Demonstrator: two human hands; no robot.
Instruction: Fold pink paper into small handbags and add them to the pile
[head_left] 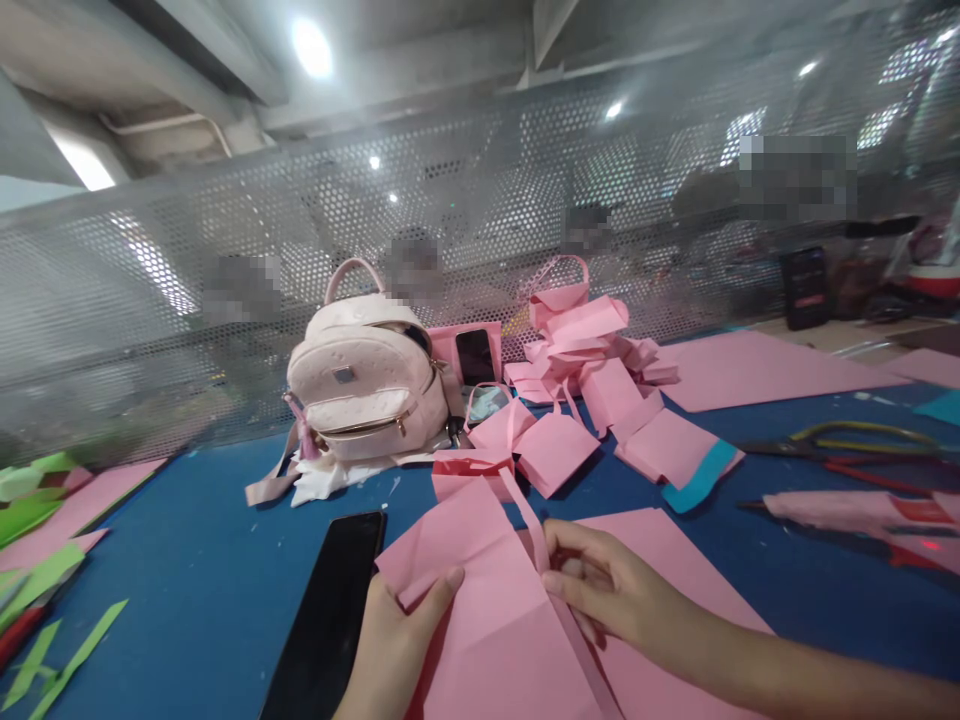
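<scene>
Centrally in the head view, one broad, folded pink paper piece [491, 565] was held between the two hands, its long axis running away from the person, leaning slightly left. The left hand [405, 625] pinched its left edge; the right hand [600, 578] gripped one narrow pink paper strip [527, 512], whose free end pointed away and leftward. One flat black phone [328, 600] lay just left of the left hand, one pink plastic glue gun [836, 510] well right of the right hand, and one pale pink, rounded backpack [360, 365] stood beyond the left hand.
</scene>
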